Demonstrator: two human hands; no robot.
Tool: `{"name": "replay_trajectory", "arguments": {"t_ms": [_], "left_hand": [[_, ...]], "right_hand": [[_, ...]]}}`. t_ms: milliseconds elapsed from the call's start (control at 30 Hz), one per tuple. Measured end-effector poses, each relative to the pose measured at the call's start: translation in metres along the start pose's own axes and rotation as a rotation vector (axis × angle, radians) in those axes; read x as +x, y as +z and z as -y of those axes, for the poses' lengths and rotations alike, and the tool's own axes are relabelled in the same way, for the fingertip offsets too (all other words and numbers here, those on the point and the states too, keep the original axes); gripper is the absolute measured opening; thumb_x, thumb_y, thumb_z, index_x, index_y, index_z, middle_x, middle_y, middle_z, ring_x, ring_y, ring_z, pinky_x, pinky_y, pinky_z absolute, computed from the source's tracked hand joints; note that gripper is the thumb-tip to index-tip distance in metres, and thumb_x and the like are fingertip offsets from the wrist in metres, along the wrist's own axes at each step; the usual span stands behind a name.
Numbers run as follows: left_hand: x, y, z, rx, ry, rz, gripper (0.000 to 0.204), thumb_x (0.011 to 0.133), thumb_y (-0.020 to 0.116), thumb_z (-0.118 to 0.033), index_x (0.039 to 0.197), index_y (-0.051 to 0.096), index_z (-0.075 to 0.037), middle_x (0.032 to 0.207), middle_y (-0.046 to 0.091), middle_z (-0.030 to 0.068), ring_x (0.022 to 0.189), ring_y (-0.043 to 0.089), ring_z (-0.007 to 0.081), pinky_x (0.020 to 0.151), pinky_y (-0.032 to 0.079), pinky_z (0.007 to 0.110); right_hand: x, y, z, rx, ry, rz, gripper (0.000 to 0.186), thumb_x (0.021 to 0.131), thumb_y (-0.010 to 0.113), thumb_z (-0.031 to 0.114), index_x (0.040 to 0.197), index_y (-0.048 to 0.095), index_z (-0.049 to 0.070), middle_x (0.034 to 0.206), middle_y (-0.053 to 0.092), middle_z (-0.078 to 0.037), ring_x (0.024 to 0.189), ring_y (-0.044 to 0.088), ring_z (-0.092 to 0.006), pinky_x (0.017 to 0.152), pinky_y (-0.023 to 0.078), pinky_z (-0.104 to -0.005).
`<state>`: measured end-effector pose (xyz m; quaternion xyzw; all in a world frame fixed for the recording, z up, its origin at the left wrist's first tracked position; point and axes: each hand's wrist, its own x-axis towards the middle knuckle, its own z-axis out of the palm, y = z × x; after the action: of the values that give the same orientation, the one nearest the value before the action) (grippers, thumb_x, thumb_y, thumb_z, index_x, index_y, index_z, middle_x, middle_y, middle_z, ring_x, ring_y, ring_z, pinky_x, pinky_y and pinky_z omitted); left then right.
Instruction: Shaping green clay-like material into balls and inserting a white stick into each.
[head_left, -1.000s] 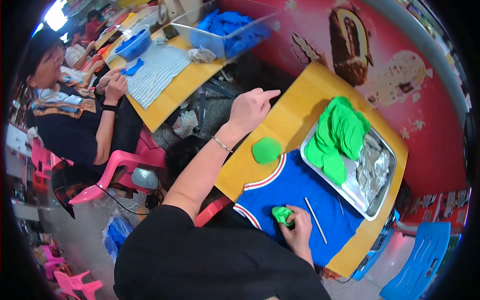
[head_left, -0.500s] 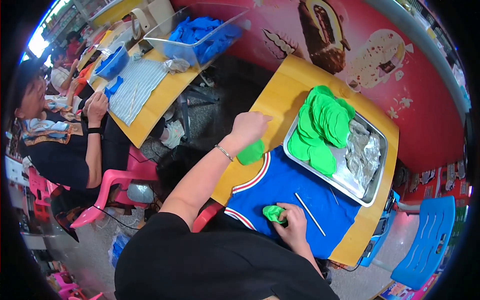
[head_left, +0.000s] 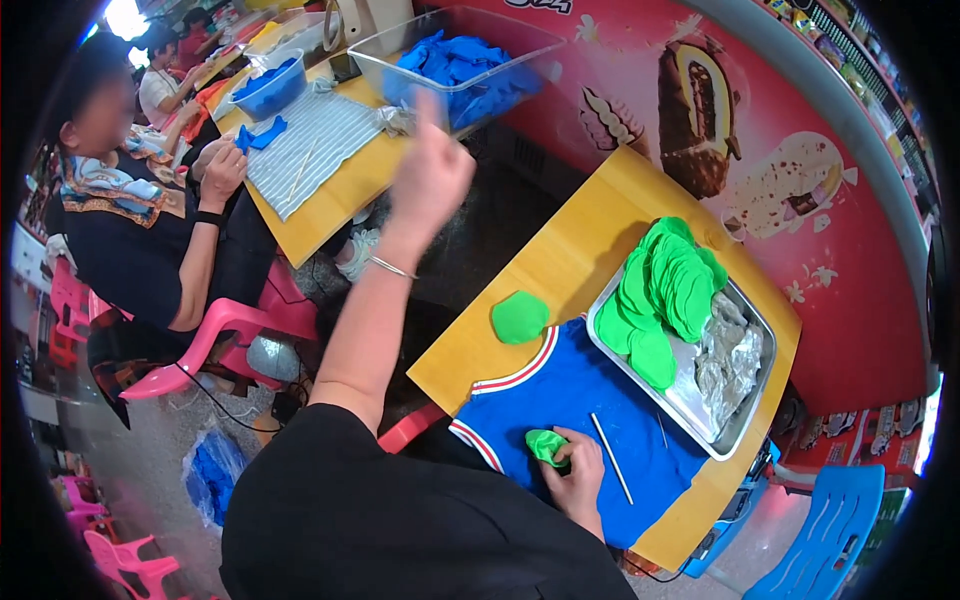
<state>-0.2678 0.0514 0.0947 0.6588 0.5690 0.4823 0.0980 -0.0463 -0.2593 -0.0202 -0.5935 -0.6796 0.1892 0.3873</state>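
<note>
While the left hand (head_left: 432, 172) is up, one finger straight toward twelve o'clock and the rest curled, the right hand (head_left: 575, 475) pinches a crumpled green piece (head_left: 543, 445) over the blue cloth (head_left: 555, 400)! A white stick (head_left: 612, 458) lies at the piece's three o'clock, the metal tray (head_left: 688, 388) of green discs (head_left: 675, 290) at two, and one flat green disc (head_left: 520, 317) at twelve on the yellow table (head_left: 560, 240).

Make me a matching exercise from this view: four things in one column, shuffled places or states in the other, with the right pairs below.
1. Left hand
2. Right hand
3. Pile of green pieces
4. White stick

A. Holding a bunched-up green piece
B. Lying on the blue garment
C. Raised, one finger extended
D. In the metal tray

Pairs: 1-C; 2-A; 3-D; 4-B
</note>
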Motion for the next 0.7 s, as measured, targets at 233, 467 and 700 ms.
{"name": "replay_trajectory", "arguments": {"t_ms": [233, 467, 700], "left_hand": [[0.052, -0.059, 0.026, -0.608, -0.015, -0.435, 0.079, 0.081, 0.055, -0.003, 0.138, 0.002, 0.010, 0.079, 0.049, 0.0011, 0.062, 0.046, 0.0064, 0.059, 0.043, 0.022], [-0.007, -0.003, 0.004, -0.400, 0.144, -0.264, 0.078, 0.080, 0.052, 0.003, 0.141, 0.003, 0.004, 0.080, 0.047, 0.0031, 0.067, 0.045, 0.0080, 0.063, 0.042, 0.022], [-0.032, -0.003, -0.041, -0.277, 0.614, -0.427, 0.083, 0.076, 0.050, 0.009, 0.141, -0.001, 0.004, 0.083, 0.048, 0.0059, 0.071, 0.047, 0.0141, 0.068, 0.042, 0.025]], "right_hand": [[-0.005, -0.001, -0.002, 0.001, 0.033, -0.022, 0.033, 0.059, 0.075, 0.004, 0.073, 0.045, 0.008, 0.099, 0.063, -0.011, 0.087, 0.059, -0.0295, 0.074, 0.043, -0.0368], [0.002, -0.004, 0.001, 0.017, 0.034, 0.016, 0.032, 0.061, 0.074, 0.005, 0.073, 0.045, 0.008, 0.100, 0.063, -0.011, 0.089, 0.058, -0.0294, 0.075, 0.043, -0.0372], [0.001, -0.005, -0.001, 0.014, 0.008, -0.010, 0.035, 0.059, 0.075, 0.002, 0.073, 0.044, 0.008, 0.098, 0.063, -0.012, 0.084, 0.059, -0.0286, 0.072, 0.044, -0.0357]]}}
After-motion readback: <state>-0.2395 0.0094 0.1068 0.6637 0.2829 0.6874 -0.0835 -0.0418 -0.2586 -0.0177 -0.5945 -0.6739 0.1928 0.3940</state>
